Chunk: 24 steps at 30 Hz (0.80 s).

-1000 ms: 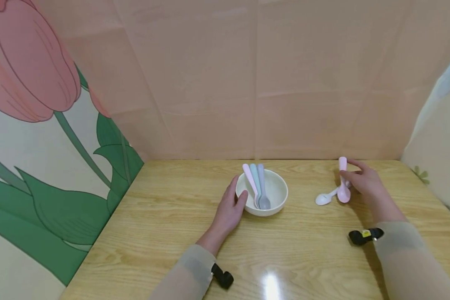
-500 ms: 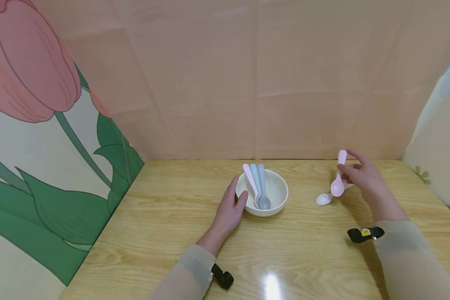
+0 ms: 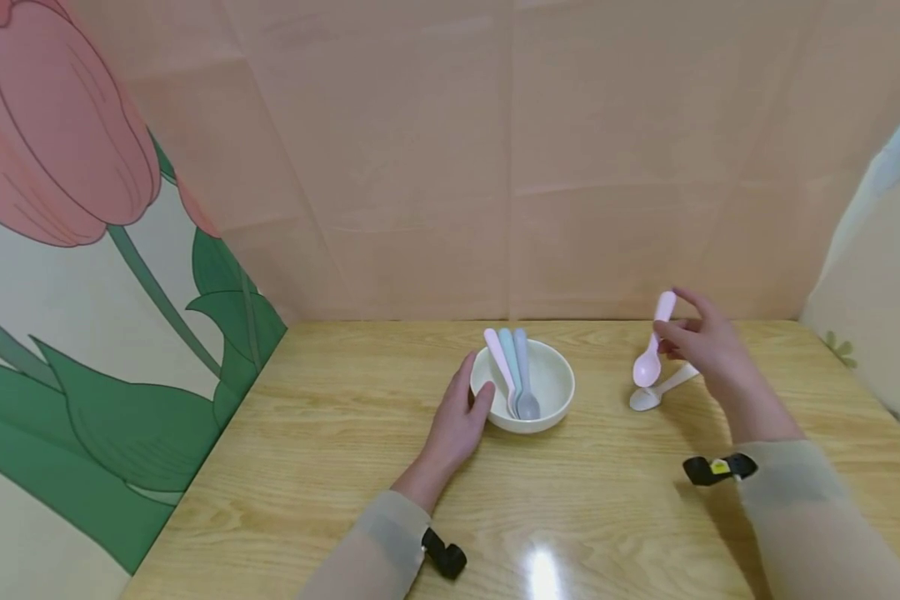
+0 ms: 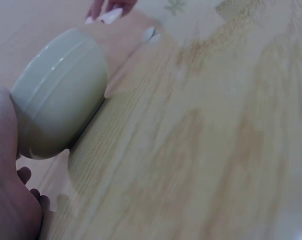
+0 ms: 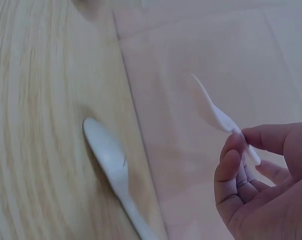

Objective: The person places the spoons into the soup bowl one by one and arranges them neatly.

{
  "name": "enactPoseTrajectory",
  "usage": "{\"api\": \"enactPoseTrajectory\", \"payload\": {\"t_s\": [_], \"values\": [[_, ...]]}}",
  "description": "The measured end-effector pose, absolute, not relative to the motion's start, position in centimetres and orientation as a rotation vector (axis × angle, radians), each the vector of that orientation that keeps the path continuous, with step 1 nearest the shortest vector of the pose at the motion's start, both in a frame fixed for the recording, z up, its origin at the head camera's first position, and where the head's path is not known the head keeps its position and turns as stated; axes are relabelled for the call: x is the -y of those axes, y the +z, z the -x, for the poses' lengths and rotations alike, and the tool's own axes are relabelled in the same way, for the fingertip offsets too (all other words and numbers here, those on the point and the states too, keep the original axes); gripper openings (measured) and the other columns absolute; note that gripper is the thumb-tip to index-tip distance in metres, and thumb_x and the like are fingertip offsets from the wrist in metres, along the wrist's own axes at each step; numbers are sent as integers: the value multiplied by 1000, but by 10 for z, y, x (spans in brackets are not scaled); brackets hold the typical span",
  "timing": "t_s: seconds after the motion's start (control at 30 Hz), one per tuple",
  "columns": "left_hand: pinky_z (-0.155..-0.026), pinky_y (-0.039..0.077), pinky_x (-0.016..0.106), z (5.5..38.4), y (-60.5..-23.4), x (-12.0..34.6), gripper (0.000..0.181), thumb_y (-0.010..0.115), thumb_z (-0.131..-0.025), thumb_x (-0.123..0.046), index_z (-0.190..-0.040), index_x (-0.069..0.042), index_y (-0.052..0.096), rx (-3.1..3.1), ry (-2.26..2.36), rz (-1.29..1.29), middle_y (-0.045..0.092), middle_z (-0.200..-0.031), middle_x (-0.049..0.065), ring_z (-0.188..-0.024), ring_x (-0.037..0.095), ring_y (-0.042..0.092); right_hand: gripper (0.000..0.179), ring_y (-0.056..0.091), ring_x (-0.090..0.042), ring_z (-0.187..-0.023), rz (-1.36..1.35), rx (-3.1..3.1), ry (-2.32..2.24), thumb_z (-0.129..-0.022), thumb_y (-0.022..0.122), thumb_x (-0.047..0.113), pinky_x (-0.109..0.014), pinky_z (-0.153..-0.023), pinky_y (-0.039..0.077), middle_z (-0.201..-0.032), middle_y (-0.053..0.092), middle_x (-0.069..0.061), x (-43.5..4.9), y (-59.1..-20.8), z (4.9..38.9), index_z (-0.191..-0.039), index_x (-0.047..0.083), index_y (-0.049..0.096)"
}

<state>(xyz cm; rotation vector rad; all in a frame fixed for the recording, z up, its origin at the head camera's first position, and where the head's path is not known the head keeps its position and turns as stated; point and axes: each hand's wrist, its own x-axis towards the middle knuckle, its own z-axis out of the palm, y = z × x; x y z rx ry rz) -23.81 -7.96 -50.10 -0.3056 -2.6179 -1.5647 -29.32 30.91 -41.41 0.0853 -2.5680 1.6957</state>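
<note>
A white bowl stands on the table, and three spoons lean inside it: a pink spoon, a light blue spoon and a grey-lavender spoon. My left hand holds the bowl's left side, thumb at the near rim, fingers round the outer wall. To the right, my right hand pinches another pink spoon by its handle, bowl end down, raised above the table. Below it a white spoon lies on the wood; in the right wrist view this white spoon is apart from the fingers.
The wooden table meets a pinkish-beige cloth backdrop at its far edge. A tulip-printed panel borders the left side and a pale panel the right. A light reflection shows near the front.
My right hand has lifted the pink spoon off the white spoon and carried it slightly up and left. The left hand and bowl have stayed in place.
</note>
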Motion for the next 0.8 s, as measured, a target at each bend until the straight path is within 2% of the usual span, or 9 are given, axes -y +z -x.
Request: {"api": "enactPoseTrajectory", "payload": {"t_s": [0.2, 0.57, 0.8], "values": [[-134, 24, 46, 237, -500, 80, 71, 45, -117, -53, -179, -28, 19, 2614, -1572, 308, 27, -181, -2, -165, 21, 26, 85, 70, -16, -89, -112, 2600, 1651, -115, 62, 24, -26, -81, 63, -111, 66, -12, -296, -406, 290, -179, 14, 8], [-134, 23, 45, 236, -498, 81, 71, 45, -118, -50, -179, -27, 19, 2612, -1581, 306, 27, -181, -2, -165, 20, 25, 82, 69, -14, -87, -211, 2532, 1728, -113, 66, 20, -25, -80, 62, -104, 68, -10, -273, -401, 292, -179, 17, 16], [-134, 24, 43, 238, -500, 80, 69, 44, -118, -50, -179, -27, 19, 2581, -1587, 346, 27, -181, -3, -164, 19, 27, 83, 70, -19, -91, -212, 2546, 1740, -113, 67, 24, -26, -83, 63, -114, 67, -15, -255, -397, 293, -178, 19, 17]]}}
